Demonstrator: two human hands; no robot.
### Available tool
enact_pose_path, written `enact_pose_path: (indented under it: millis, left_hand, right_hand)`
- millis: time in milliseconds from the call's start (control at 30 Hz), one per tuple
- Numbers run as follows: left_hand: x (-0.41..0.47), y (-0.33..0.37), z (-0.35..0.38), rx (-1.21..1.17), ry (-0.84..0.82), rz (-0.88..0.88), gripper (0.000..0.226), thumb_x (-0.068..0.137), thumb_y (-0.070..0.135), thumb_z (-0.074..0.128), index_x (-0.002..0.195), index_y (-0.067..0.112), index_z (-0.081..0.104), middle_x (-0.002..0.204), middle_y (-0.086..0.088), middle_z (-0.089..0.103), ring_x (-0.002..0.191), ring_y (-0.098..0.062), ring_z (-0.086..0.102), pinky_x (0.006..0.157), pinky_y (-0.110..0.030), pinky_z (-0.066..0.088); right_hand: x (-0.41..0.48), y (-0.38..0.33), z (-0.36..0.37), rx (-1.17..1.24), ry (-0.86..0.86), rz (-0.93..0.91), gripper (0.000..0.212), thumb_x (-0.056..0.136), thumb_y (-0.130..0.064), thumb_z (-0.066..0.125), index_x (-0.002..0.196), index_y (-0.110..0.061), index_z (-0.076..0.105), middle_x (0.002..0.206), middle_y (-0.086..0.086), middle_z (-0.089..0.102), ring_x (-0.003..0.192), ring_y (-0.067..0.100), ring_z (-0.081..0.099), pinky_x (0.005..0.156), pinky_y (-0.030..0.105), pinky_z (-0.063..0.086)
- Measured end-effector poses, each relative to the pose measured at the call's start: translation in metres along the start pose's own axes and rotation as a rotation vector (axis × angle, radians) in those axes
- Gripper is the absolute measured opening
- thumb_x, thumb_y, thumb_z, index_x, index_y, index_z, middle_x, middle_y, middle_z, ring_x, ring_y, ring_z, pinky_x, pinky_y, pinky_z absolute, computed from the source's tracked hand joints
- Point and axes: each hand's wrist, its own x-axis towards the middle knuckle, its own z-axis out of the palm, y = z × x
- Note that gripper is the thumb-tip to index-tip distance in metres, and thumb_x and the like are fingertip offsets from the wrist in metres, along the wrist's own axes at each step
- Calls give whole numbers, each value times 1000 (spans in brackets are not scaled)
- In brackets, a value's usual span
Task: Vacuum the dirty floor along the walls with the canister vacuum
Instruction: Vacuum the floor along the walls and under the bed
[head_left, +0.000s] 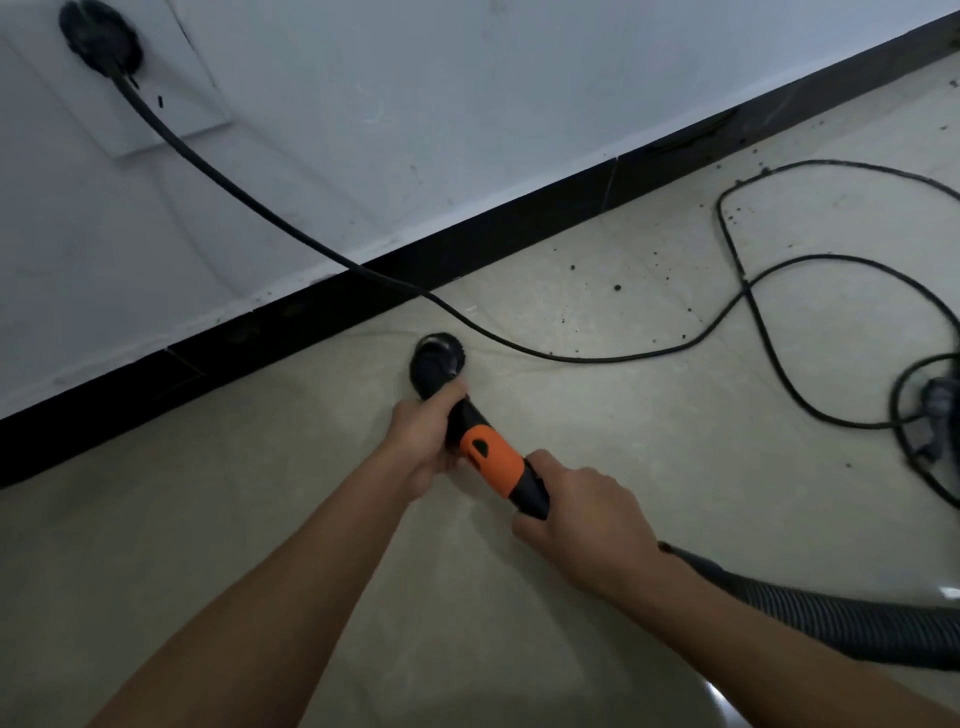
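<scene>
Two bare forearms reach in from 6 and 7 o'clock, and both hands meet on one vacuum wand near the middle of the view. The right hand (582, 512), nearer the camera, is clenched round the black rear end of the handle (491, 462), where one ribbed grey hose (831, 623) leaves it and runs off to 4 o'clock. The left hand (426, 441) is wrapped round the black neck ahead of the orange grip section, its fingers hidden under the tube.

Beyond the left hand, at 12 o'clock from it, the handle ends in one round brush (438, 358), set down on the beige tiled floor (260, 545) a little short of the skirting (311, 317).

One black power cord (311, 244) passes just beside the brush at its 1 o'clock. Whether the two touch cannot be told. From there the cord sags to 3 o'clock and lies in several loops on the floor. At the right edge the loops surround a small grey object (935, 400) that is too blurred to name.

Dark specks (618, 287), too many to count, are scattered over the tiles from 1 to 3 o'clock, thickest near the skirting.

Farther off, the single black skirting band runs diagonally from 8 to 2 o'clock under the white wall (467, 104). At 11 o'clock the cord climbs the wall to one black plug (98, 39), which is seated in one white socket plate (171, 104).
</scene>
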Motion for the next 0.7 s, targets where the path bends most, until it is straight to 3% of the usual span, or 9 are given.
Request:
enact_pose_path:
  millis: [200, 433, 533, 700]
  left_hand:
    - [-40, -34, 59, 88, -157, -50, 47, 89, 34, 65, 119, 0, 53, 82, -15, 64, 55, -22, 60, 35, -21, 42]
    - [-30, -3, 140, 188, -331, -13, 44, 88, 36, 66, 112, 1, 55, 68, -9, 57, 47, -19, 51, 36, -20, 41]
    - [-41, -3, 162, 240, -398, -23, 43, 89, 36, 65, 113, 2, 54, 71, -9, 58, 49, -19, 52, 36, -20, 42]
    - [-46, 12, 169, 183, -376, 54, 49, 87, 37, 66, 120, 3, 52, 77, -10, 61, 51, -18, 55, 36, -19, 41]
  right_hand:
    - [-73, 38, -9, -46, 40, 183, 30, 85, -45, 57, 113, -38, 46, 76, -6, 53, 65, 13, 47, 51, 22, 28]
    - [-66, 76, -38, 24, 184, 358, 24, 84, -39, 65, 102, -32, 51, 75, -9, 58, 62, 8, 54, 51, 26, 35]
    - [-85, 87, -47, 39, 204, 424, 26, 84, -39, 67, 105, -33, 54, 76, -9, 60, 63, 9, 57, 54, 27, 42]
    - [-92, 86, -64, 43, 310, 378, 35, 84, -45, 69, 113, -35, 54, 71, -10, 60, 60, 7, 58, 58, 31, 50]
